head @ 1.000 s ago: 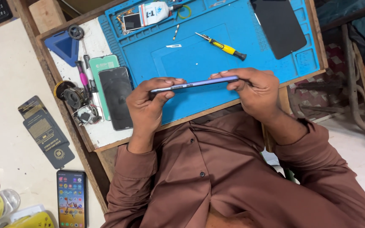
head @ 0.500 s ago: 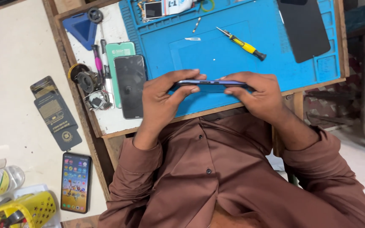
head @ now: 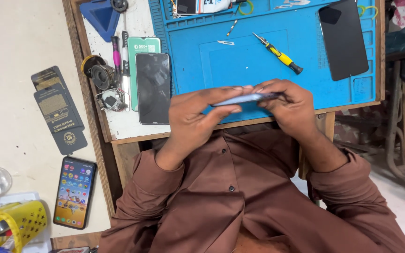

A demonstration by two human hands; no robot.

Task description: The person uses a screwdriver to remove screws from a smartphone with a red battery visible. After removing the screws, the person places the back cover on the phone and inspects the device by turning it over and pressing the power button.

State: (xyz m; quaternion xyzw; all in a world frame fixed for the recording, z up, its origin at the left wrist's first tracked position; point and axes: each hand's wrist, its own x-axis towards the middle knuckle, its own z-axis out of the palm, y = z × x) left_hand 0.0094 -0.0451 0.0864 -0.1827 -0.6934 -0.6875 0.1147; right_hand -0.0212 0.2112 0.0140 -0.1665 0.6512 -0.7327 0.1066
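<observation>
A thin bluish phone (head: 245,99) is held edge-on between both hands, over the near edge of the blue work mat (head: 305,75). My left hand (head: 198,115) grips its left end, thumb under and fingers over the top. My right hand (head: 289,105) clasps the right end, hiding that part of the phone. Both arms wear brown sleeves.
A yellow-handled screwdriver (head: 280,54) and a black phone panel (head: 343,37) lie on the mat. Left of the mat are a dark phone (head: 153,88), a green box (head: 142,47), pens and a small speaker (head: 101,75). On the floor lie a lit phone (head: 75,192) and dark packets (head: 59,110).
The view has shifted, so the desk sits further right and lower. My hands have drawn closer together on the phone, with the left hand now covering more of it.
</observation>
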